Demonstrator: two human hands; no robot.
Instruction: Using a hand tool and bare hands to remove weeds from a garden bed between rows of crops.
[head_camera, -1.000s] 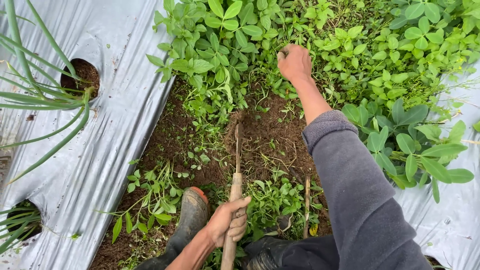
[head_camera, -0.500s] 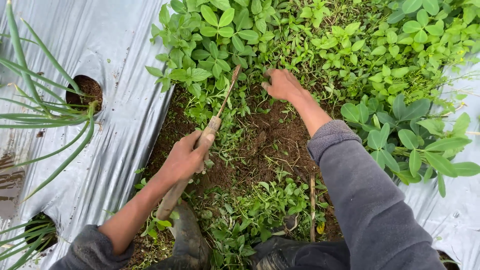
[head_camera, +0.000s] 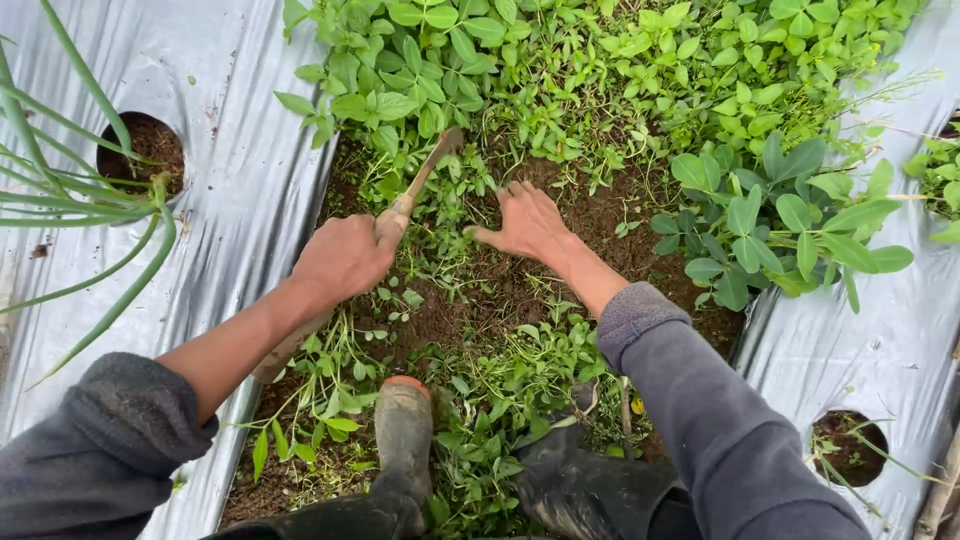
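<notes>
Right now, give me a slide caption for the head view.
Left hand grips a wooden-handled tool among weeds; right hand presses on soil.

Hoe and weeds, centre frame.
Hoe: wooden handle, slanted from lower left to upper right, gripped mid-shaft; blade end down in greenery near upper centre, mostly hidden. Weeds: low, small-leaved, green, rooted in dark soil strip between the two hands.
</notes>
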